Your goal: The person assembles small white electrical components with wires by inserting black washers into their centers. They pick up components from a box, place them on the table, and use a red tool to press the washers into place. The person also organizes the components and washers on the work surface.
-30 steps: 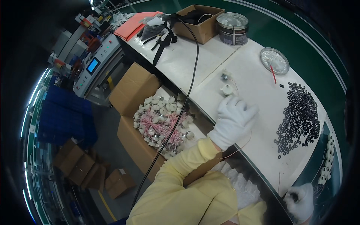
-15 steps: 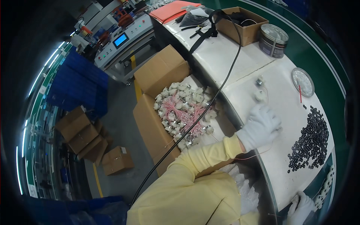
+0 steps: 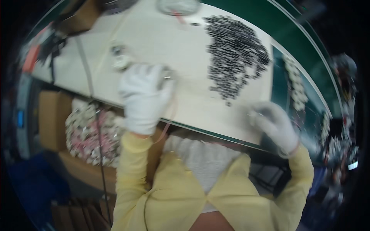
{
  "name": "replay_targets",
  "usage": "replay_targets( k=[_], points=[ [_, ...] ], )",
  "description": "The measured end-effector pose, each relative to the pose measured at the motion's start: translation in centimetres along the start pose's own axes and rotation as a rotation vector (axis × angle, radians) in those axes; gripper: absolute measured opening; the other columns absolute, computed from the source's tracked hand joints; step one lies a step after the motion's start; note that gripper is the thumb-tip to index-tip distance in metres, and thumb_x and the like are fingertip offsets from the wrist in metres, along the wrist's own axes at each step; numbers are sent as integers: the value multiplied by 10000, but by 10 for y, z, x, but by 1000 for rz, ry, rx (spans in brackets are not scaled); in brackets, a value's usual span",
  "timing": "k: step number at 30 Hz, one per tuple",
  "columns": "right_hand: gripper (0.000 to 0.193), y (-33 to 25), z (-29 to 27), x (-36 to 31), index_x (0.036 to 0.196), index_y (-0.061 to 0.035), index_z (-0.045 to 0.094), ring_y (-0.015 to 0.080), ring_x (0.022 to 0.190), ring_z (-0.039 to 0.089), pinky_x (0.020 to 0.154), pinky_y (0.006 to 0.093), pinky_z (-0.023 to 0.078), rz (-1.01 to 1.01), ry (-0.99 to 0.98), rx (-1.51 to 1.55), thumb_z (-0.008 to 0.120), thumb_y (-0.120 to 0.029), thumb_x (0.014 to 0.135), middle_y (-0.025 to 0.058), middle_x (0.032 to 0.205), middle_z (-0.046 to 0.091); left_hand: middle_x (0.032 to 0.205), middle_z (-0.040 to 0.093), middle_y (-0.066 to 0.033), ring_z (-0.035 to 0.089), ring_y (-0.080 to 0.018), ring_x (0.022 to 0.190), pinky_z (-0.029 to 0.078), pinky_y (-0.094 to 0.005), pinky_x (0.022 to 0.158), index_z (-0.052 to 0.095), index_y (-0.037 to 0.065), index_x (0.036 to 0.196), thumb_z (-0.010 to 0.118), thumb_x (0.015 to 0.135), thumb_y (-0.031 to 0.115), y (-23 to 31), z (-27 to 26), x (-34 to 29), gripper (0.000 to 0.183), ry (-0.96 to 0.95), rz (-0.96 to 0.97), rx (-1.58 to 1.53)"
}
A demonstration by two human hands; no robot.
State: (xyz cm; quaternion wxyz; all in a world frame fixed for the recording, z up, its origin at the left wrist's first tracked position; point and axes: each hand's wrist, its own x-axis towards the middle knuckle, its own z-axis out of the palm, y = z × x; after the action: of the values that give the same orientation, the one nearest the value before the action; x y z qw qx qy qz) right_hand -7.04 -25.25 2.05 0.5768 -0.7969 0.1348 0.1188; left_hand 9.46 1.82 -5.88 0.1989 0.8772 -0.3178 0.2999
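Observation:
My left hand (image 3: 143,96), in a white glove, is closed over the white table (image 3: 189,92). Between its thumb and fingers shows a small wired metal part (image 3: 167,77), mostly hidden; a thin pinkish wire trails from it over the table's near edge. Just beyond those fingers lies another small white-and-metal part (image 3: 121,61). My right hand (image 3: 274,127), also gloved, is over the table's near right part with thumb and fingers pinched together. Something tiny and pale may be at its fingertips, but blur hides what. Many small black rings (image 3: 235,54) lie spread beyond and between my hands.
A cardboard box (image 3: 52,123) of white parts with pink wires (image 3: 92,134) stands below the table at left. A black cable (image 3: 99,142) hangs across it. A round clear dish (image 3: 178,7) sits at the far edge. White parts (image 3: 296,86) line the green surface at right.
The view has swung right, so the table and box appear farther left. My right hand has come into fuller view over the table. The left hand still has the wired part.

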Motion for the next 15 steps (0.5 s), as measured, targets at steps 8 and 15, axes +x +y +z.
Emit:
replay_targets(
  k=[8,15],
  points=[
    [304,30,1,10,1224,66,531,90,844,568,738,221,484,-82,-59,101,569,-68,954,54,975,625,799,600,-69,571,-252,723,465,-373,700,664,70,908,756,765,129,4,2,2,180,9,-41,-173],
    [285,24,14,18,1177,51,578,112,811,629,708,254,510,-144,20,-38,607,-58,915,71,943,676,754,579,-58,569,-257,740,457,-387,685,675,96,867,766,734,179,0,3,-1,182,42,-49,-163]
  ],
)
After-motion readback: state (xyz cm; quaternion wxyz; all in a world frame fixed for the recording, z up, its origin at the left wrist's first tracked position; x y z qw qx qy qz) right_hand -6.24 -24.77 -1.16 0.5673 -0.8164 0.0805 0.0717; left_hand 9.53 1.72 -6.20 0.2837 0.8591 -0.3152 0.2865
